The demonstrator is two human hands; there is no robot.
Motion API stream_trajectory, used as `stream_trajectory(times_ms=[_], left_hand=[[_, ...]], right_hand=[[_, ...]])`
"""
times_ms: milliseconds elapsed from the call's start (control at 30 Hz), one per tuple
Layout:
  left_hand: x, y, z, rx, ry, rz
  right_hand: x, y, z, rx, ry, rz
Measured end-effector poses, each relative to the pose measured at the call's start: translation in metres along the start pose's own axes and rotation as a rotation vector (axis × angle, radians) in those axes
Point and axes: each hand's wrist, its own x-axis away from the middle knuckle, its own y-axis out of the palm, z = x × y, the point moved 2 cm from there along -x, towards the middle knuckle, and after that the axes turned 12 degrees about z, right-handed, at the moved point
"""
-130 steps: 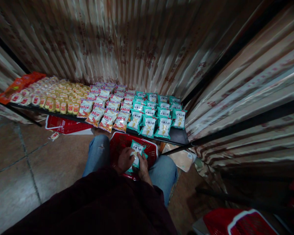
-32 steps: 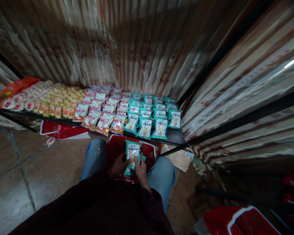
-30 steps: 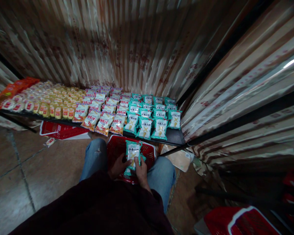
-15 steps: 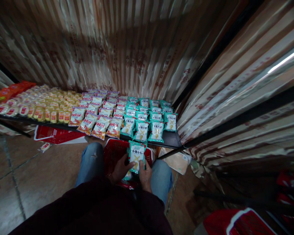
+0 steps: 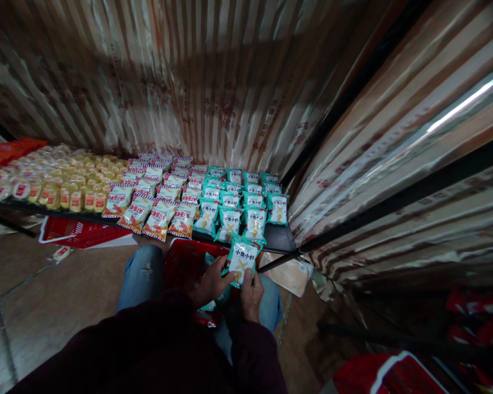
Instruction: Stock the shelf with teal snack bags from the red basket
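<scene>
A green and white snack bag [image 5: 244,257] is held upright between both hands, its printed front facing me. My left hand [image 5: 213,282] grips its lower left side, the thumb across the front. On the lower right edge, my right hand [image 5: 251,293] closes with thumb and fingers. Below the hands, between my knees, a red basket [image 5: 181,260] holds more green bags, partly hidden by my hands and sleeves. Just beyond, rows of matching green bags [image 5: 230,221] stand on a dark shelf [image 5: 280,238].
Left along the shelf are white and orange snack bags [image 5: 161,216], small yellow packs [image 5: 76,200] and orange packets [image 5: 8,153]. A dark rail [image 5: 345,224] crosses at the right. Another red basket [image 5: 80,232] lies under the shelf, beside a small dropped pack [image 5: 61,253].
Both hands have moved the green bag rightward, closer to the shelf's right end, tilting it slightly. The camera view has also shifted a little, sliding the shelf leftward in the picture.
</scene>
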Motion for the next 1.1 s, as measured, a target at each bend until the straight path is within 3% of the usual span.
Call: stream_trajectory(times_ms=[167,467,700,1100], left_hand=[[-0.010,0.028,-0.003,0.072,-0.025,0.033],[-0.023,0.072,0.000,0.007,0.121,0.017],[-0.038,0.103,0.023,-0.174,0.073,0.065],[-0.076,0.159,0.044,-0.340,0.117,0.002]], right_hand=[[-0.019,-0.009,-0.005,0.036,0.005,0.050],[-0.065,-0.028,-0.005,0.003,0.005,0.044],[-0.093,-0.041,-0.021,0.123,-0.049,0.098],[-0.161,-0.042,-0.014,0.272,-0.112,0.248]])
